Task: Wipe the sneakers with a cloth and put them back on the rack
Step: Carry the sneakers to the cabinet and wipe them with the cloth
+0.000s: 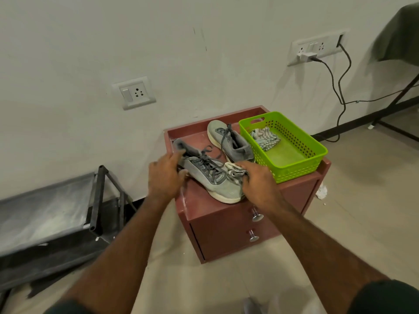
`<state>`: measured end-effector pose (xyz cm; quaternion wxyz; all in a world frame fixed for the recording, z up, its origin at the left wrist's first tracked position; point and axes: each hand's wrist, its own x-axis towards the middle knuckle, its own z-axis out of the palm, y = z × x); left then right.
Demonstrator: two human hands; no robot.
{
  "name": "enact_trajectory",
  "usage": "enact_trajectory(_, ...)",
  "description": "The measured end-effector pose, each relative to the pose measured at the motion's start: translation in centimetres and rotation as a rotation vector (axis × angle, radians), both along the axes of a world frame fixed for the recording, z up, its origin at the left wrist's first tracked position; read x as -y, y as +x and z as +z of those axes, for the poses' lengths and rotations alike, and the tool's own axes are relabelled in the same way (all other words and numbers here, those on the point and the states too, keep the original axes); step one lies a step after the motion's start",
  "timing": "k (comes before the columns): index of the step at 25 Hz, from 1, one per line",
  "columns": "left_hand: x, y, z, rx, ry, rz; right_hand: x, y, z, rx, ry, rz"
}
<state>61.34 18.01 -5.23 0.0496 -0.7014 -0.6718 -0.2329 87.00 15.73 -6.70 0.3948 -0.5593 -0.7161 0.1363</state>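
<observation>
Two grey sneakers with pale soles lie on a low reddish cabinet (pixel 226 214). The near sneaker (pixel 210 177) points its toe toward me; my left hand (pixel 165 175) grips its heel end. My right hand (pixel 258 180) presses a whitish striped cloth (pixel 234 171) against the sneaker's right side. The second sneaker (pixel 229 141) lies farther back beside a green basket (pixel 294 166). A dark shoe rack (pixel 56 214) stands on the floor to the left.
Another striped cloth (pixel 265 137) lies inside the green basket. Wall sockets and hanging black cables (pixel 340 87) are at the back right. A crumpled white scrap (pixel 321 192) lies on the floor by the cabinet. A dark table leg stands at far right.
</observation>
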Motion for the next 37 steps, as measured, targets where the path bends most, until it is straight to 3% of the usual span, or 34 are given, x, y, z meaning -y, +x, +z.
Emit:
enact_trajectory(3, -4.0, -1.0, 1.4, -0.329, -0.336, -0.008, -0.5, 0.9, -1.2, -0.019, -0.028, -0.015)
enact_trajectory(5, -5.8, -0.9, 1.6, -0.479, -0.397, -0.031, -0.8, 1.3, -1.4, -0.041, -0.031, -0.041)
enact_trajectory(13, -3.1, -2.2, 7.1, -0.646, 0.016, 0.001, -0.5, 2.0, 1.1, -0.094, 0.064, -0.248)
enact_trajectory(18, 1.2, -2.7, 6.7, -0.381, 0.058, 0.215, 0.5, 1.8, 1.4, 0.097, 0.059, -0.212)
enact_trajectory(21, 1.9, 0.9, 5.4, -0.237, 0.058, 0.318, 0.2, 1.6, 0.3, 0.274, 0.144, -0.060)
enact_trajectory(24, 1.7, 5.2, 4.0, -0.163, 0.013, 0.351, -0.5, 1.0, -1.5, 0.417, 0.053, -0.022)
enact_trajectory(31, 1.4, 9.1, 2.7, 0.054, -0.047, 0.167, -0.8, 0.5, -2.3, 0.351, -0.156, 0.047)
enact_trajectory(37, 2.7, 8.5, 0.1, 0.293, -0.109, 0.155, -2.1, 0.5, 0.2, 0.173, -0.103, -0.123)
